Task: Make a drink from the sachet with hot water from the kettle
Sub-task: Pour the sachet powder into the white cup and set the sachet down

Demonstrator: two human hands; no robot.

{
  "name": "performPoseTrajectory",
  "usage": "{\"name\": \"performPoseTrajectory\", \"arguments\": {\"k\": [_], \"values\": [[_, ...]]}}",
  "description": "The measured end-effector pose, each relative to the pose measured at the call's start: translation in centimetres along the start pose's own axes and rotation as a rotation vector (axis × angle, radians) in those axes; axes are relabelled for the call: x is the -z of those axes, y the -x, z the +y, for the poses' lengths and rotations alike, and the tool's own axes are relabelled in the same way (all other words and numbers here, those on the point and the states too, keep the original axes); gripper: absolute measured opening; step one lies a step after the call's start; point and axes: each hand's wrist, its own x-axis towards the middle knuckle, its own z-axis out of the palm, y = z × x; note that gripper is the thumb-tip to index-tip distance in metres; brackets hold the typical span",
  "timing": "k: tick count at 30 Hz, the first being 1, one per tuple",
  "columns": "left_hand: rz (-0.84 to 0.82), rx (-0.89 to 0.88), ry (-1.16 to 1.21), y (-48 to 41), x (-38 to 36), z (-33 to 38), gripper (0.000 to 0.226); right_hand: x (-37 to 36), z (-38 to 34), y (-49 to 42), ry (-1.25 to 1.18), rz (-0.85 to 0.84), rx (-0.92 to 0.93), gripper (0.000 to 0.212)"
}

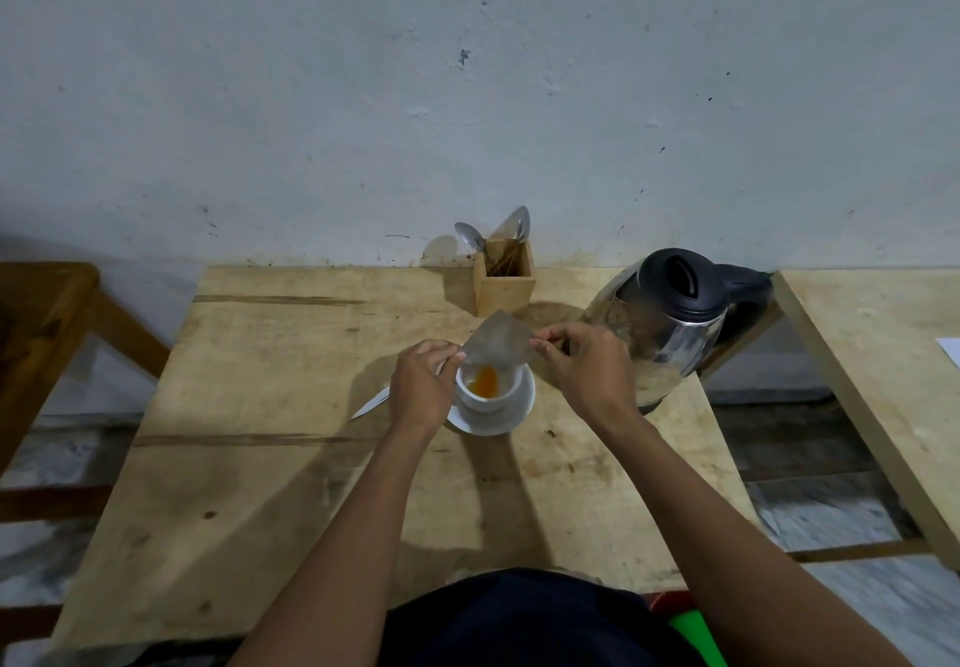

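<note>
**Sachet tipped over cup, orange powder falling in**

Sachet (497, 343) held just above centre of frame, tilted with its lower corner at the mouth of the white cup (488, 390). Pinched at its left edge by the fingers of the left hand (423, 386), and at its right corner by thumb and fingertips of the right hand (587, 372); both hands closed on it. Blurred silver-grey surface, no print readable. Orange powder (485, 380) visible inside the cup, directly under the sachet's lower corner. Cup standing on a white saucer (514, 417), slightly left of the saucer's middle.

Sticking out lower left from behind the left hand, a pale slim blade or handle (370, 405) lying on the wood; cannot tell which kind of utensil. Right of the cup, near the right hand, a steel kettle (670, 326) with black lid and black handle, standing at the table's right edge with its lid down. Behind the cup, against the wall, a small wooden holder (504, 276) with spoons (470, 236) standing bowl-up in it.

All resting on a bare plank table (270, 484). Second plank surface (883, 380) at the far right of the frame, separated by a gap. Scuffed grey-white wall (467, 94) filling the upper half. Dark clothing at the bottom edge.
</note>
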Motion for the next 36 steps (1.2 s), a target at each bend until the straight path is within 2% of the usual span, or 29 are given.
{"name": "performPoseTrajectory", "arguments": {"k": [5, 8, 10, 18, 26, 28, 30, 32, 34, 36], "values": [[0.002, 0.010, -0.014, 0.2, 0.1, -0.2, 0.015, 0.1, -0.1, 0.1, 0.029, -0.060, -0.013, 0.004], [0.004, -0.008, -0.027, 0.2, 0.2, -0.3, 0.014, 0.2, 0.0, 0.1, 0.062, -0.086, -0.024, 0.016], [-0.001, -0.020, -0.035, 0.1, 0.2, -0.2, 0.014, 0.1, 0.1, 0.2, 0.113, -0.121, -0.007, 0.016], [-0.022, -0.032, -0.088, -0.1, 0.2, -0.6, 0.015, 0.4, -0.7, 0.8, 0.273, -0.082, 0.021, 0.017], [-0.036, 0.012, -0.061, 0.1, 0.4, -0.1, 0.019, 0.1, -0.5, 1.0, 0.268, -0.116, -0.039, 0.023], [-0.012, 0.056, 0.010, 0.3, 0.8, 0.8, 0.023, -0.3, 0.0, 1.1, 0.130, -0.124, -0.087, 0.021], [0.031, 0.165, 0.129, 0.6, 1.4, 1.9, 0.035, -0.4, 0.1, 1.3, -0.181, -0.121, -0.197, 0.021], [0.034, 0.249, 0.196, 0.7, 2.1, 2.9, 0.037, -0.4, -0.4, 1.7, -0.474, -0.123, -0.378, 0.022], [-0.044, 0.306, 0.254, 0.8, 2.7, 3.6, 0.035, -0.7, -0.8, 2.2, -0.701, -0.181, -0.573, 0.020], [-0.166, 0.317, 0.287, 1.0, 3.1, 4.2, 0.038, -1.4, -1.0, 2.8, -0.902, -0.251, -0.691, 0.021]]}}
